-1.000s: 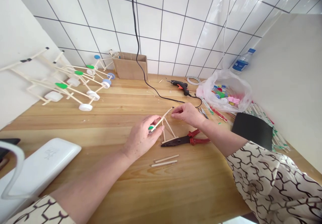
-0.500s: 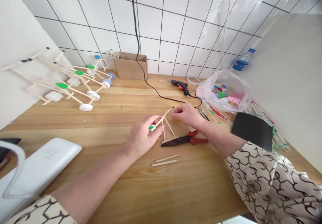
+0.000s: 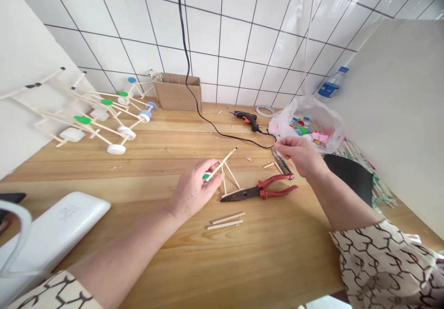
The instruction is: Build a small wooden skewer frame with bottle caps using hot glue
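My left hand (image 3: 197,186) pinches a small frame of wooden sticks (image 3: 229,156), a green cap partly showing between its fingers. One stick slants up to a dark tip, and the frame's lower bar rests beside the jaws of the red-handled pliers (image 3: 259,192). To the right, my right hand (image 3: 301,155) is raised near the plastic bag, thumb and fingers pressed together; whatever they may hold is too small to make out. Two loose sticks (image 3: 225,221) lie in front of the pliers. Small cutters (image 3: 282,162) lie just left of my right hand.
Stick-built models with bottle-cap wheels (image 3: 117,149) stand at the left. Behind are a cardboard box (image 3: 178,94), a glue gun (image 3: 247,118) with a black cable, a tape roll (image 3: 265,111), a bag of caps (image 3: 308,124) and a bottle (image 3: 331,85). A white device (image 3: 69,225) lies front left.
My right hand has moved right, away from the stick frame and toward the bag, uncovering the pliers' handles. My left hand keeps its hold on the frame.
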`<state>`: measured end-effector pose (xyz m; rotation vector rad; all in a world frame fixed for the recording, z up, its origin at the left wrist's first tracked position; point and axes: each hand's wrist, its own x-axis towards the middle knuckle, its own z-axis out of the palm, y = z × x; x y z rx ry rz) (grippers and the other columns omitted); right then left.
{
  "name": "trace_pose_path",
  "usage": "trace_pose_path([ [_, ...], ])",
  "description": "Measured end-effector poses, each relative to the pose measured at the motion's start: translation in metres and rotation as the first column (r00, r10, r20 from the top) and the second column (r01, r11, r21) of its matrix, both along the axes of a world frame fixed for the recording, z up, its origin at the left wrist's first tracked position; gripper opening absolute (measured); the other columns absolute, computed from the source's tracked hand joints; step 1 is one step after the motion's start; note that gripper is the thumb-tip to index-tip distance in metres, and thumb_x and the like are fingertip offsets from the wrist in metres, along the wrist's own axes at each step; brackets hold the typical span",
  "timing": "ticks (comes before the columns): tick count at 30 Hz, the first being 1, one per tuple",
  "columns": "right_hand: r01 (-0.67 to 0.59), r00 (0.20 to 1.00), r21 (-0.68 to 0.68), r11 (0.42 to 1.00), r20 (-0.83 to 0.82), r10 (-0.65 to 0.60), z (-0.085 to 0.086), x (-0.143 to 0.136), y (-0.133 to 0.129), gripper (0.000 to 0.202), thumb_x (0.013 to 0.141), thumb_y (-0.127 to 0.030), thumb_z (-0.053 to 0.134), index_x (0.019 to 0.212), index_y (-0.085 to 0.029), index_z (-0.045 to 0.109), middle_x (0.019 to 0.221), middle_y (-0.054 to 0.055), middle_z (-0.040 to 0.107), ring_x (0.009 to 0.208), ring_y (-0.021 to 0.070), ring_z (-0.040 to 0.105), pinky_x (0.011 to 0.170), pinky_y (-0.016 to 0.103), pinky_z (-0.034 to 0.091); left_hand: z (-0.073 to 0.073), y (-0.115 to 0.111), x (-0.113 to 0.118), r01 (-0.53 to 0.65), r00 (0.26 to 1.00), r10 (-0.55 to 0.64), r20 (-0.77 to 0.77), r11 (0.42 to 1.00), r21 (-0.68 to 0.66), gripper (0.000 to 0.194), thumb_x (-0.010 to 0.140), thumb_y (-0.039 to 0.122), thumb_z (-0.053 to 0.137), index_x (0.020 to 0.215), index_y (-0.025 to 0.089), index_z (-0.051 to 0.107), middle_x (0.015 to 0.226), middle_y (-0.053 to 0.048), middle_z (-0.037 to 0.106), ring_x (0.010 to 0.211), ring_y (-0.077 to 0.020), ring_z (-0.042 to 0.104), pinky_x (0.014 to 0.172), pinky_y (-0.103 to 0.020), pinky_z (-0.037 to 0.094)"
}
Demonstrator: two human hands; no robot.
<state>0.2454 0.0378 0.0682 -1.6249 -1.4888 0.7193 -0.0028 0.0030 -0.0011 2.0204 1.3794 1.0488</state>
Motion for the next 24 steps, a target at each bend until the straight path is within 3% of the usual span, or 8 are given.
trace_pose_path([
  [5,0.174,0.927,0.080,0.982,-0.350,-0.136,0.015,0.037,-0.004,0.027,0.052,-0.035,0.074,0.054,-0.022,0.051,0.048,-0.004,0.043,0.043,0.0086,0.035,0.042,0.025,0.027,0.000,0.000,0.000,0.000,1.000,0.000,0.001,1.000,-0.002,0.023,0.082,0.031,0.055,0.101,0.019,0.059,0.096,-0.006,0.067,0.087,-0.0189,0.064,0.079,-0.031,0.050],
  [9,0.210,0.898,0.156,0.965,-0.420,-0.128,0.017,0.066,-0.004,0.033,0.059,-0.041,0.069,0.054,-0.025,0.041,0.050,-0.004,0.034,0.044,0.0109,0.033,0.042,0.028,0.025,-0.001,0.000,0.000,-0.001,1.000,0.001,0.005,1.000,-0.017,0.023,0.083,0.032,0.055,0.101,0.019,0.059,0.097,-0.007,0.067,0.087,-0.0190,0.064,0.078,-0.031,0.051],
  [14,0.247,0.841,0.192,0.950,-0.529,-0.112,0.004,0.075,-0.003,0.034,0.068,-0.030,0.062,0.050,-0.023,0.034,0.050,-0.006,0.025,0.045,0.0089,0.024,0.041,0.027,0.018,-0.001,0.000,0.000,0.005,1.000,-0.005,0.013,1.000,-0.024,0.025,0.083,0.033,0.055,0.103,0.018,0.059,0.097,-0.007,0.067,0.086,-0.0190,0.064,0.078,-0.031,0.051],
  [20,0.299,0.840,0.267,0.916,-0.530,-0.120,-0.008,0.062,-0.006,0.051,0.074,-0.035,0.066,0.045,-0.022,0.026,0.045,-0.008,0.022,0.040,0.0067,0.023,0.037,0.024,0.021,0.001,-0.001,0.000,0.002,1.000,-0.002,0.006,1.000,-0.021,0.024,0.082,0.033,0.055,0.102,0.018,0.059,0.096,-0.007,0.067,0.087,-0.0190,0.063,0.079,-0.032,0.051],
  [24,0.306,0.890,0.328,0.894,-0.430,-0.147,-0.017,0.064,-0.008,0.048,0.076,-0.042,0.066,0.043,-0.021,0.039,0.042,-0.005,0.035,0.041,0.0083,0.035,0.041,0.025,0.030,0.000,-0.001,0.000,-0.002,1.000,0.002,0.006,1.000,-0.014,0.024,0.082,0.033,0.055,0.102,0.019,0.058,0.096,-0.006,0.067,0.087,-0.0188,0.064,0.079,-0.032,0.051],
])
